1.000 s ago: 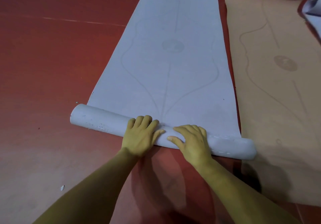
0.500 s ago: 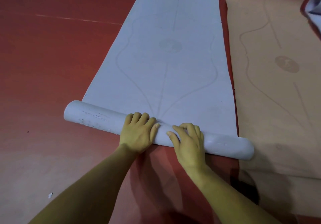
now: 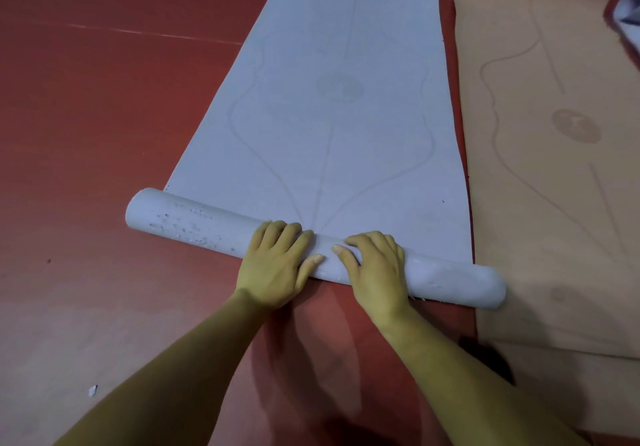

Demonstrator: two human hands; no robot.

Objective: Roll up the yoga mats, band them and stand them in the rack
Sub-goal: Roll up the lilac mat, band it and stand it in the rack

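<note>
Both hands — left (image 3: 273, 265), right (image 3: 375, 269) — press flat, fingers spread, grasping nothing, on the grey mat's (image 3: 332, 116) roll (image 3: 194, 225). Beside it lies one tan mat (image 3: 554, 168) — two mats counted.

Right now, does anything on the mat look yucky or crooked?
Yes. The rolled part of the grey mat has dark specks and scuffed patches near its left end. The roll also lies slanted, its left end farther away than its right. A small white scrap sits on the floor.
</note>
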